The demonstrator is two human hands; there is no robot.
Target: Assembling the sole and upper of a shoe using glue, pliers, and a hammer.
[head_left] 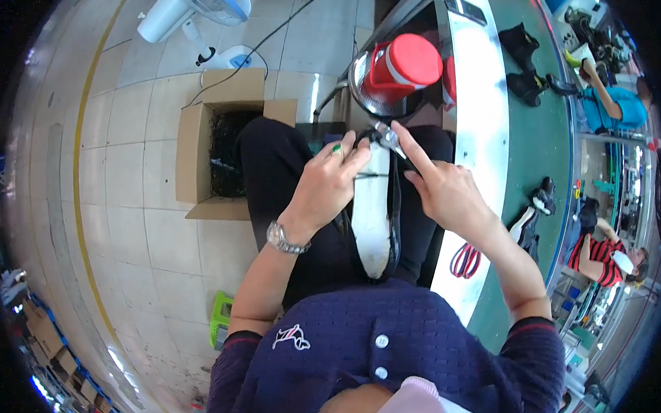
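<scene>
At your lap's far edge, fingers of your left hand hold a shoe, those of your right hand a metal tool.

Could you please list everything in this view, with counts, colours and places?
Shoe: one, black with white underside, on the lap
Metal tool: one, silver, at the shoe's far end
Cardboard box: one, brown, floor at left
Fan: one, white and blue, upper left
Lidded container: one, red, beyond the shoe
Phone-like device: one, dark, far end of white ledge
Cord coil: one, red and dark, on that ledge
Footwear: at least four, mostly black, on green surface at right
Plastic item: one, green, floor at left
Co-workers: at least two, blue and striped tops, far right
Watch: one, silver, left wrist
Ring: one, green, left finger
Left hand: one, bare, at the shoe
Right hand: one, bare, at the tool
</scene>
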